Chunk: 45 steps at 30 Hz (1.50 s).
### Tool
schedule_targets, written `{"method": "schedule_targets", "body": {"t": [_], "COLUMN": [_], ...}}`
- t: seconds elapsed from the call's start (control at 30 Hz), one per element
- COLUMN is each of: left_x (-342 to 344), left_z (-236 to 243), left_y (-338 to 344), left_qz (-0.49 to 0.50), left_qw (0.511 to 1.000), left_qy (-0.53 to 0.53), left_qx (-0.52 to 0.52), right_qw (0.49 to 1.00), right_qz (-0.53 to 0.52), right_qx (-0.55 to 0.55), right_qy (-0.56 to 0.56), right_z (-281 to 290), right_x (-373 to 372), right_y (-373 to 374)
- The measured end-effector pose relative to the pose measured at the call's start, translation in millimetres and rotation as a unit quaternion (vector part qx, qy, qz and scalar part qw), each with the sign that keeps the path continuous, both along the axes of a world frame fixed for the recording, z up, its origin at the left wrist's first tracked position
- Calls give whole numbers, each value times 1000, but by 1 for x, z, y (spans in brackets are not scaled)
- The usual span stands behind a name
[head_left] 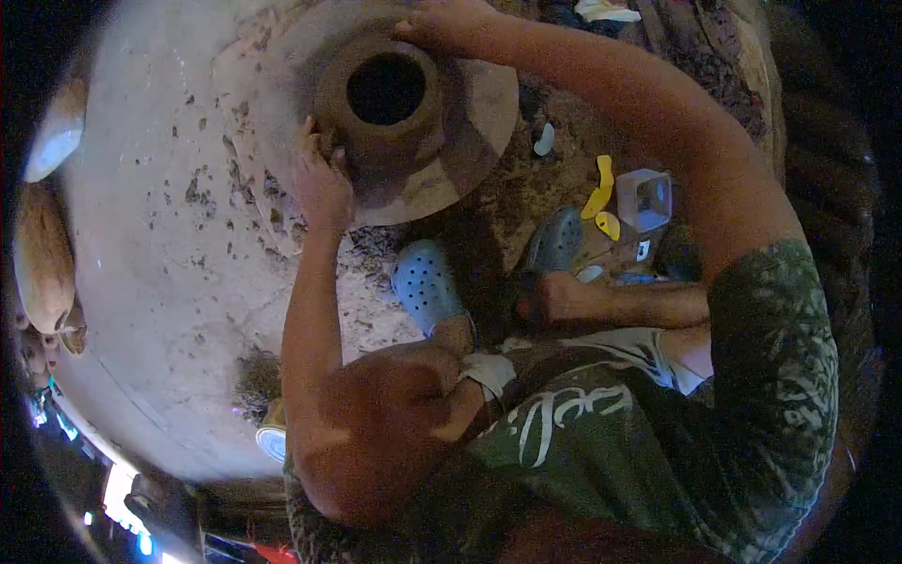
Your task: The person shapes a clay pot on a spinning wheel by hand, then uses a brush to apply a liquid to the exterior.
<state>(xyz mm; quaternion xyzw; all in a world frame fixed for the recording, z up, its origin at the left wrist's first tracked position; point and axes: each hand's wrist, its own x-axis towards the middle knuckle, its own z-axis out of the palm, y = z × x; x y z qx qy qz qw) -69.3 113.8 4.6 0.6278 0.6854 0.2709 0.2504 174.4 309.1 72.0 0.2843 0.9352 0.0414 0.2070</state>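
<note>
A round, wide-shouldered clay pot (381,141) with a dark circular mouth stands on a pale flat disc (437,188) at the upper middle. Against the pot's near left side is my left hand (324,183), its fingers bent around the clay. My right arm reaches over to the far side, where my right hand (449,26) curves onto the pot's shoulder by the rim. The top picture edge cuts off part of that hand. Between them, both hands hold the pot.
Blue perforated clogs (427,282) are on my feet below the disc. Yellow flat pieces (598,193) and a clear square container (645,200) lie to the right. Large brownish rounded objects (44,258) line the left edge. A small tin (272,437) stands lower left.
</note>
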Motion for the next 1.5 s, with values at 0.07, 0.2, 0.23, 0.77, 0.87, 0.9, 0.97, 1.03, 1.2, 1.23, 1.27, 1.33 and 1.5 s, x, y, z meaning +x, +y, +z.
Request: {"method": "schedule_targets", "body": {"t": [0.07, 0.2, 0.23, 0.77, 0.87, 0.9, 0.97, 1.03, 1.2, 1.23, 1.27, 1.33, 1.5], "left_x": [4, 10, 20, 44, 38, 36, 35, 42, 53, 55, 57, 65, 65], "left_z": [3, -20, -16, -1, 42, 39, 32, 35, 59, 50, 42, 47, 16], "left_y": [-9, -23, -24, -58, -77, -84, -93, -99, -111, -116, -120, -114, -120], "left_qz": [24, 16, 20, 127, 32, -62, -200, -224, -191, -191, -177, -143, -124], "left_qw": [999, 995, 997, 977, 970, 958, 912, 864, 850, 857, 858, 857, 846], "left_qy": [-17, 55, 40, -172, -187, -217, -265, -292, -324, -354, -371, -388, -431], "left_qx": [-14, 81, 67, 28, -150, -177, -242, -344, -368, -323, -308, -308, -287], "right_qw": [931, 993, 997, 868, 875, 875, 886, 895, 913, 908, 901, 869, 811], "right_qz": [21, -34, -80, -385, -295, -236, -164, -128, -99, -129, -159, -213, -266], "right_qx": [-23, 6, 6, -262, -185, -147, -203, -263, -328, -324, -321, -311, -333], "right_qy": [364, -115, -13, 171, 336, 397, 383, 336, 220, 233, 246, 319, 400], "right_z": [2, -4, -15, 30, 30, 27, 14, 6, 5, 2, -1, -3, 10], "right_x": [8, 32, 47, -37, -19, -11, -2, 8, 19, 20, 20, 21, 23], "right_y": [-12, -56, -68, -233, -244, -249, -259, -265, -277, -278, -278, -278, -276]}}
